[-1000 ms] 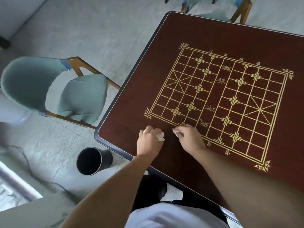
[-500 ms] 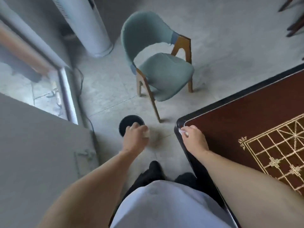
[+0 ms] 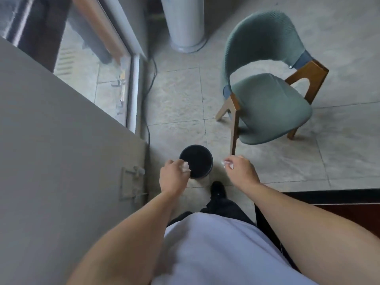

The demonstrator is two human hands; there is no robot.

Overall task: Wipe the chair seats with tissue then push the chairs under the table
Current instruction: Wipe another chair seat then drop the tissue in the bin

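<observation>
A green padded chair (image 3: pixel 269 108) with wooden legs stands on the tiled floor at the upper right, away from the table. My left hand (image 3: pixel 172 177) grips a crumpled white tissue (image 3: pixel 185 167) right over the left rim of a black bin (image 3: pixel 196 161). My right hand (image 3: pixel 241 171) pinches a second small tissue (image 3: pixel 227 164) in the air just right of the bin. Only a corner of the dark red table (image 3: pixel 337 204) shows at the lower right.
A grey wall (image 3: pixel 61 161) fills the left, with a glass window (image 3: pixel 86 58) beyond it. A tall white cylinder (image 3: pixel 185 23) stands at the top, and a black cable (image 3: pixel 148 95) runs down along the window frame. My foot (image 3: pixel 218 189) is just behind the bin.
I have turned left from the table toward the bin. Both hands left the tabletop with their tissues; the left now hangs over the bin, the right has come off the table corner.
</observation>
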